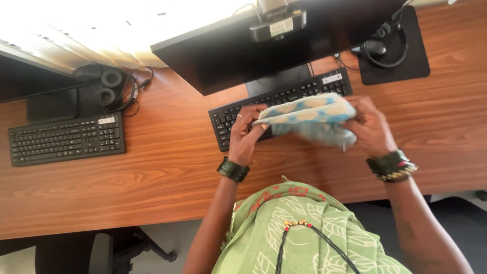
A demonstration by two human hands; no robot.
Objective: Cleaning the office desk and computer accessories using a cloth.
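Both my hands hold a folded cloth (pixel 309 117), light blue with yellow and white patches, above a black keyboard (pixel 238 112). My left hand (pixel 244 133) pinches the cloth's left end, fingers closed on its edge. My right hand (pixel 369 127) grips the right end from behind. The cloth hides the middle and right of the keyboard. Dark bangles ring both wrists.
A black monitor (pixel 243 48) stands behind the keyboard on the wooden desk (pixel 162 167). A second keyboard (pixel 66 138) and a headset (pixel 109 86) lie at the left. At the back right a mouse (pixel 374 48) rests on a black pad (pixel 401 61). A chair base (pixel 122 248) shows below the desk.
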